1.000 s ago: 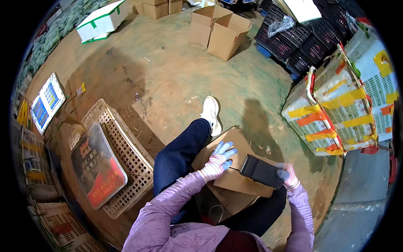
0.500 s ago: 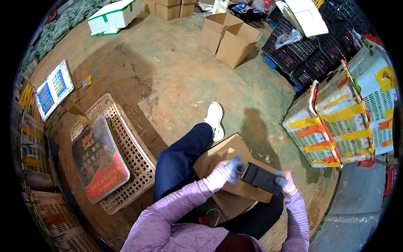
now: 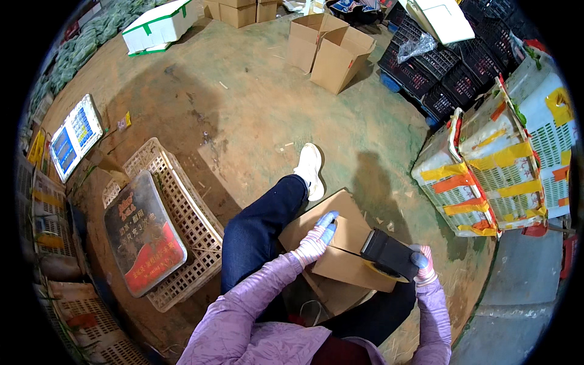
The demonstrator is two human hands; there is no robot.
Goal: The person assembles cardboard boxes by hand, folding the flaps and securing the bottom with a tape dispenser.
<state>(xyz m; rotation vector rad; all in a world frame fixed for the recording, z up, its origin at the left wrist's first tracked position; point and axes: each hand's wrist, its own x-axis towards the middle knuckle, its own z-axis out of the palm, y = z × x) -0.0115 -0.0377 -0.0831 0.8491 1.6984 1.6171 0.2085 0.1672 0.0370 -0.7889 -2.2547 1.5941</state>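
Observation:
A cardboard carton [image 3: 347, 269] rests between my legs with its top flaps lying level. Flat across its top, fingers stretched out, is my left hand [image 3: 315, 240] in a striped glove with bluish fingertips. My right hand [image 3: 424, 266], gloved alike, grips a black tape dispenser [image 3: 394, 252] by its near-right end. The dispenser's far-left end meets the carton's right edge, and a yellowish roll of tape shows along its underside. Whether tape is stuck to the carton cannot be made out.
On the left, a platform scale [image 3: 146, 234] stands by a cream plastic crate [image 3: 188, 207], with its display panel [image 3: 76, 137] beyond. Taped white crates [image 3: 456, 194] line the right. Open cartons [image 3: 340, 58], black crates [image 3: 438, 79] and a white foam box [image 3: 159, 27] stand farther off.
My left hand has come away from the dispenser's end and down onto the carton top, whose flaps now lie flatter. The dispenser has shifted slightly right and tilted, showing its tape roll.

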